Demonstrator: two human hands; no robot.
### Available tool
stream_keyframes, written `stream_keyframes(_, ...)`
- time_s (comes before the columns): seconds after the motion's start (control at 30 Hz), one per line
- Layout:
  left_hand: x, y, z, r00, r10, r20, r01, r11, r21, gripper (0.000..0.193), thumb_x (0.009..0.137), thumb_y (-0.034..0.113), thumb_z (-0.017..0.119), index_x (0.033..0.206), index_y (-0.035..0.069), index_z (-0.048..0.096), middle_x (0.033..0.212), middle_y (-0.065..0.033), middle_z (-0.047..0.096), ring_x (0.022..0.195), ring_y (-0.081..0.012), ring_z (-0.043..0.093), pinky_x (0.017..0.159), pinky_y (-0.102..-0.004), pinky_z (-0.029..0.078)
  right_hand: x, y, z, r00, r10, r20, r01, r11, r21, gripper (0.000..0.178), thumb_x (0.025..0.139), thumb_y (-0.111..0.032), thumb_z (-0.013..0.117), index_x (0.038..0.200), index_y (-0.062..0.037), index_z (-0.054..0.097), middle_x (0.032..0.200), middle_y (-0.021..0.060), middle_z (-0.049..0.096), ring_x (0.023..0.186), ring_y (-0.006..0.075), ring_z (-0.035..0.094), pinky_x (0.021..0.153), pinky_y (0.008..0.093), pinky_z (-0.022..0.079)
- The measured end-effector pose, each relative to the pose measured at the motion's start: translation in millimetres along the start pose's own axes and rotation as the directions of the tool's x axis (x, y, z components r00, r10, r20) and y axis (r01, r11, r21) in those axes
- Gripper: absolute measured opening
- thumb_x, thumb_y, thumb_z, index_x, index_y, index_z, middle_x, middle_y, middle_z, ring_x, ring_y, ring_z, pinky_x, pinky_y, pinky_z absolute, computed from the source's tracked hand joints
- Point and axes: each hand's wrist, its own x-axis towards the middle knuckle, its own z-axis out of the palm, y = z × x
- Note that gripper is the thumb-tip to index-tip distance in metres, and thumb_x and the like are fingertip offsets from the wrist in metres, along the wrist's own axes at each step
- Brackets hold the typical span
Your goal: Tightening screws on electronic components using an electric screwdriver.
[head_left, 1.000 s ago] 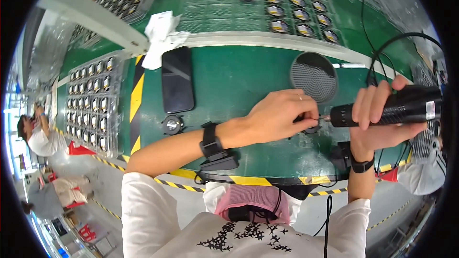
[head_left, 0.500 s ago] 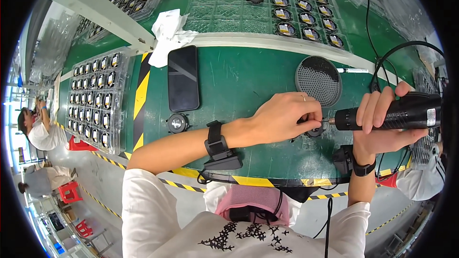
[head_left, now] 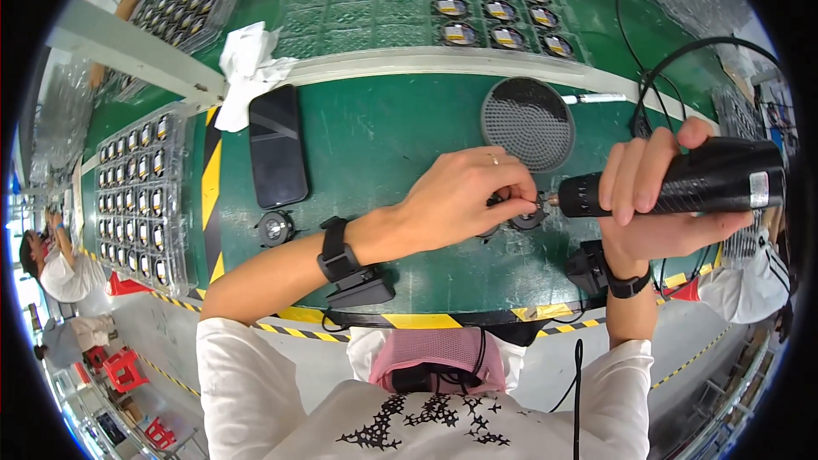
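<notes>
My right hand (head_left: 643,192) is wrapped around a black electric screwdriver (head_left: 724,175), held nearly level with its tip pointing left. The metal bit (head_left: 553,200) reaches a small round black part (head_left: 530,220) on the green table. My left hand (head_left: 464,196) is closed over that part, thumb and forefinger pinched beside the bit. The fingers cover much of the part, and any screw between them is too small to make out. Behind my left hand stands a round black dish (head_left: 528,123) with a dimpled surface. A similar round black part (head_left: 275,227) lies beyond my left forearm.
A black phone (head_left: 279,149) lies on the left, near a crumpled white cloth (head_left: 251,64). Clear trays with round parts stand at the left (head_left: 175,204) and beyond the white rail (head_left: 375,68). A white pen (head_left: 596,99) lies by the dish. A cable (head_left: 707,47) loops at right.
The view has shifted, so the table things sit further left in the picture. The screwdriver is tilted slightly more, its back end higher. Both hands keep their grips, the bit still at the part.
</notes>
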Motion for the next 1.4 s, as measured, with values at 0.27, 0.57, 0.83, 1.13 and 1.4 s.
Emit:
stream_keyframes(0.27,-0.6,2.3,-3.5,0.999,0.033,-0.007,-0.033,0.998,-0.045,0.015,0.085,0.012,0.082,0.093,0.002,0.073,0.090,-0.0066,0.071,0.085,-0.0257,0.065,0.075,-0.0370,0.053,2.0,3.3,-2.8,0.995,-0.006,0.099,-0.002,0.997,0.075,0.097,0.088,-0.090,0.040,0.130,-0.0027,0.048,0.067,0.0030,0.055,0.045,0.0153,0.050,0.043,0.0297,0.041)
stream_keyframes(0.57,-0.9,5.5,-0.8,0.979,0.177,0.101,-0.198,0.946,0.257,0.022,0.079,0.022,0.084,0.090,0.008,0.072,0.103,-0.0018,0.068,0.092,-0.0248,0.062,0.081,-0.0382,0.052,0.5,0.5,-4.2,0.994,0.081,0.073,-0.078,0.996,-0.049,0.109,0.079,-0.099,0.035,0.125,-0.0004,0.047,0.064,0.0064,0.057,0.043,0.0173,0.050,0.041,0.0321,0.042)
stream_keyframes(0.83,-1.4,-1.3,0.2,0.971,0.214,0.103,-0.235,0.932,0.276,0.022,0.078,0.022,0.084,0.090,0.010,0.070,0.106,0.0002,0.067,0.094,-0.0230,0.060,0.083,-0.0375,0.051,-1.3,6.4,-4.4,0.985,0.169,-0.037,-0.173,0.967,-0.189,0.112,0.076,-0.101,0.034,0.123,0.0002,0.048,0.064,0.0080,0.059,0.042,0.0175,0.050,0.041,0.0324,0.042)
stream_keyframes(1.13,-2.5,-1.8,0.3,0.972,0.213,0.099,-0.232,0.934,0.270,0.021,0.078,0.021,0.084,0.089,0.010,0.070,0.105,0.0005,0.066,0.094,-0.0223,0.059,0.081,-0.0369,0.050,3.9,15.0,-14.1,0.980,0.082,0.179,-0.067,0.994,-0.086,0.114,0.075,-0.102,0.033,0.124,0.0001,0.048,0.063,0.0071,0.058,0.043,0.0173,0.050,0.042,0.0317,0.042)
stream_keyframes(1.4,-3.5,-0.8,1.5,0.978,0.177,0.109,-0.200,0.942,0.269,0.025,0.074,0.022,0.087,0.093,0.010,0.074,0.107,-0.0009,0.070,0.096,-0.0245,0.063,0.085,-0.0391,0.051,2.9,14.2,-10.7,0.981,0.060,0.185,-0.036,0.991,-0.130,0.116,0.074,-0.103,0.032,0.125,0.0001,0.048,0.062,0.0067,0.057,0.041,0.0173,0.050,0.042,0.0317,0.041)
